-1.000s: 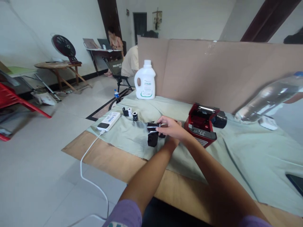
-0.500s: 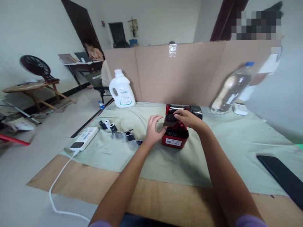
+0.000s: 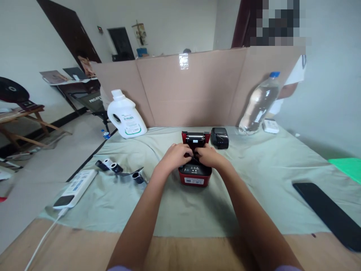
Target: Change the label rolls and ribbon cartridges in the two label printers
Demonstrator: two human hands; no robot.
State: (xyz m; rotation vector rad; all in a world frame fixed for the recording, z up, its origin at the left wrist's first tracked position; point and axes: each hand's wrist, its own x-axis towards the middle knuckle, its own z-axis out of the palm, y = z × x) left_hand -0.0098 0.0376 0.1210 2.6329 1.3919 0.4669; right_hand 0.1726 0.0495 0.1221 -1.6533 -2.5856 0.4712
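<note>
In front of the cardboard (image 3: 194,90), the left hand (image 3: 176,156) and right hand (image 3: 211,156) dip into the open printer (image 3: 194,171), fingers curled, any grasp impossible to tell, and uneven pressing could slide it on the wrinkled cloth (image 3: 270,173).

Both forearms enter from the lower edge and converge toward the centre, bare along their visible length. Left forearm (image 3: 141,214) slants up and rightward; right forearm (image 3: 249,218) slants up and leftward. Left hand (image 3: 177,155) and right hand (image 3: 208,155) face each other at nearly equal height, backs upward, a narrow gap between. Fingers of each curl inward and down, fingertips close together; whether they grip cannot be told. Wrists appear only slightly bent, roughly in line with the forearms.
</note>
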